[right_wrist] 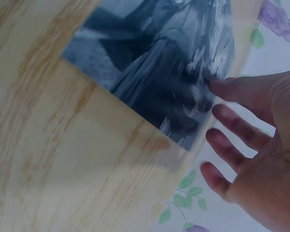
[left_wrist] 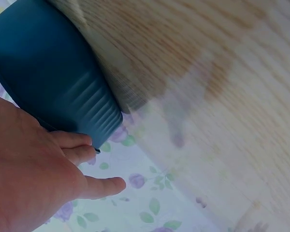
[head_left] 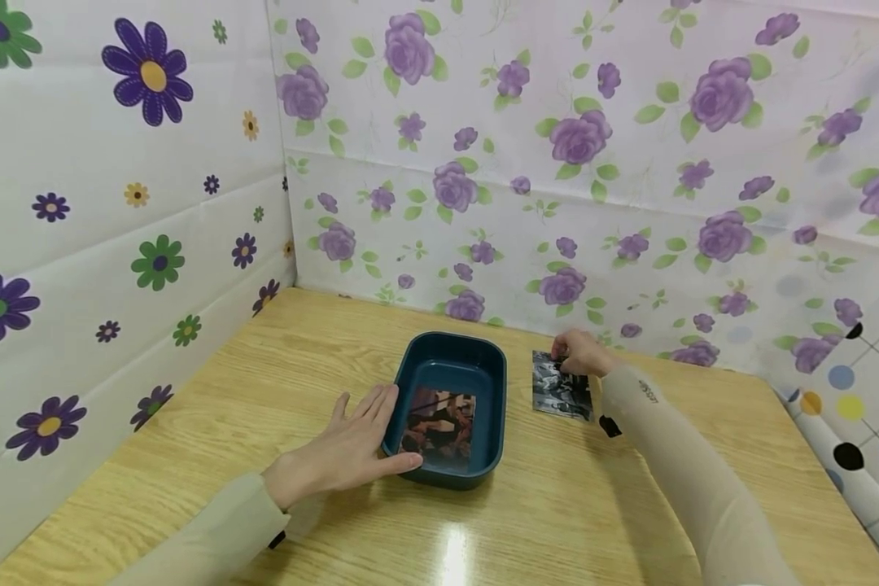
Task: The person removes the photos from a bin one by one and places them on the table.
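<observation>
A dark blue rectangular tub (head_left: 450, 338) stands on the table with a colour photo print (head_left: 439, 427) lying inside it. My left hand (head_left: 337, 456) rests along the tub's left rim, fingers straight and thumb over the near corner. In the left wrist view, the fingers lie against the ribbed tub (left_wrist: 63, 72). To the right of the tub is a black-and-white photo print (head_left: 557, 391). My right hand (head_left: 584, 354) pinches its far edge. In the right wrist view, the thumb tip overlaps the edge of the black-and-white print (right_wrist: 169, 67), and the other fingers are bent beside it.
The light wood table (head_left: 322, 350) meets a purple-flowered cloth wall (head_left: 498, 203) close behind the tub and right hand. A cloth with large daisies (head_left: 95, 268) hangs along the left side. Dotted cloth (head_left: 850, 423) borders the right edge.
</observation>
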`<state>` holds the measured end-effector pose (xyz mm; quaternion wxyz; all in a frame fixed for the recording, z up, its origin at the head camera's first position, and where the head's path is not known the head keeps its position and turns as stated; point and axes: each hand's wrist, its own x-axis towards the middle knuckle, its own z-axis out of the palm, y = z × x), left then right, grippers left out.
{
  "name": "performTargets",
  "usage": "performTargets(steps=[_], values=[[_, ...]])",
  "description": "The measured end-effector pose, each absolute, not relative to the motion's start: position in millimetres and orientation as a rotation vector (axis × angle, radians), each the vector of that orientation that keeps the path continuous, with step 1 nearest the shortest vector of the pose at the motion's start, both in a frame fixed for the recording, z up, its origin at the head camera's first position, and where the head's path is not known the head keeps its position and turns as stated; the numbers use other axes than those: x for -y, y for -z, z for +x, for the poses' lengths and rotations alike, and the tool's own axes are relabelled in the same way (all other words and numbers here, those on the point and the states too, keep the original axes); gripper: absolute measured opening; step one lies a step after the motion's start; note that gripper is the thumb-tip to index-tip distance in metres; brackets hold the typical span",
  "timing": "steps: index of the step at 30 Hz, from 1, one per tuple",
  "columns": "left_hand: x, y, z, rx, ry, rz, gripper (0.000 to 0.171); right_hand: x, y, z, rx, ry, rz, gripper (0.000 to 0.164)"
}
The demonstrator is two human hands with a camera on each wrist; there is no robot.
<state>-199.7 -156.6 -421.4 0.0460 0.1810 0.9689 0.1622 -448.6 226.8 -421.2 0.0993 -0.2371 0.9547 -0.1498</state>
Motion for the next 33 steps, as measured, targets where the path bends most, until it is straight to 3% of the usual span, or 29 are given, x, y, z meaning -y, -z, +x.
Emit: performTargets(steps=[6, 18, 23, 33], values=[[156.7, 419.6, -199.2, -2.949, -0.506, 0.551, 0.106, -217.0, 416.1, -441.2, -2.922, 0.371, -0.772, 0.014], [156.6, 420.0, -198.9, -2.937, -0.536, 0.556, 0.106, -141.1, 371.1, -402.9, -2.694, 0.838, -1.172, 0.008], [156.8, 420.8, -198.5, -2.93, -0.542, 0.547, 0.107, -113.9, 370.9, -396.2, -2.399, 0.812, -1.299, 0.012], [156.8, 420.8, -198.6, -2.924, -0.554, 0.566, 0.106, -77.5, 385.3, -394.9, -2.153, 0.543, -1.259, 0.014]])
